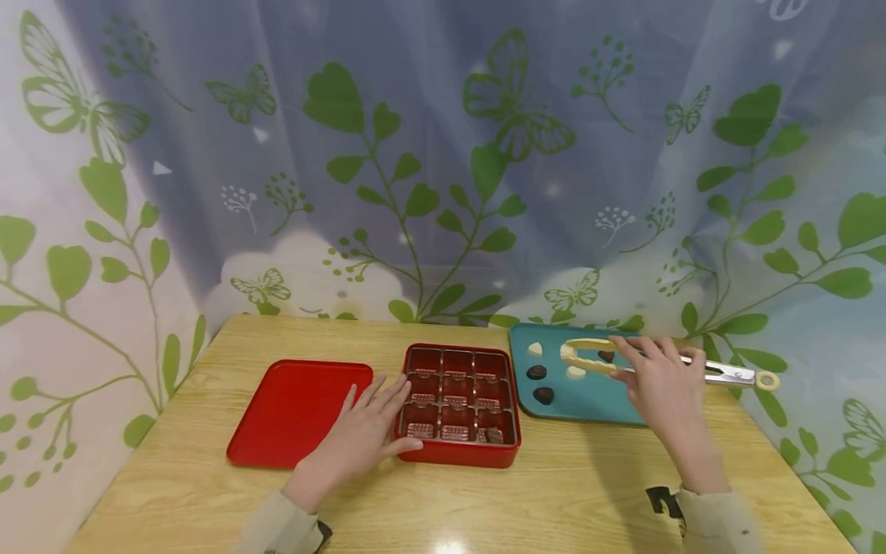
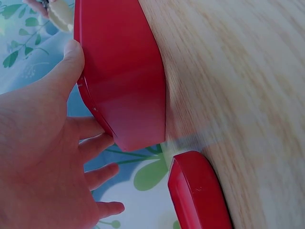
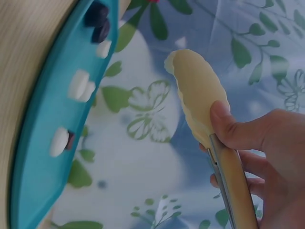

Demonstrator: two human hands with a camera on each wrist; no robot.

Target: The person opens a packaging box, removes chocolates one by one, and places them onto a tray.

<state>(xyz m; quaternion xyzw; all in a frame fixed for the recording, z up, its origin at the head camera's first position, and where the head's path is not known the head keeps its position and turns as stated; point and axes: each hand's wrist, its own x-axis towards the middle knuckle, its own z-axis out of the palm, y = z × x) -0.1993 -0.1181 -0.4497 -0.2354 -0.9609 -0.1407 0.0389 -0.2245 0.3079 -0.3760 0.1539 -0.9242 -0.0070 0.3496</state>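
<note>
My left hand (image 1: 363, 427) rests against the left side of a red box (image 1: 457, 454), fingers spread and straight, thumb by its front rim. Inside the box is a glossy insert with three rows of compartments, and a dark piece (image 1: 492, 435) sits in the front right one. With my right hand (image 1: 664, 381) I hold tongs (image 1: 727, 373) with cream scalloped tips, thumb on one arm and fingers on the other. A whitish piece (image 3: 169, 62) shows between the tips, above a teal tray (image 1: 609, 408). Dark chocolates (image 1: 543, 395) and white chocolates (image 1: 535, 348) lie spaced out on that tray.
A red lid (image 1: 298, 412) lies on the wooden table (image 1: 554, 492), left of the box and partly behind my left hand. A patterned curtain (image 1: 429, 192) hangs along the table's back edge and both sides.
</note>
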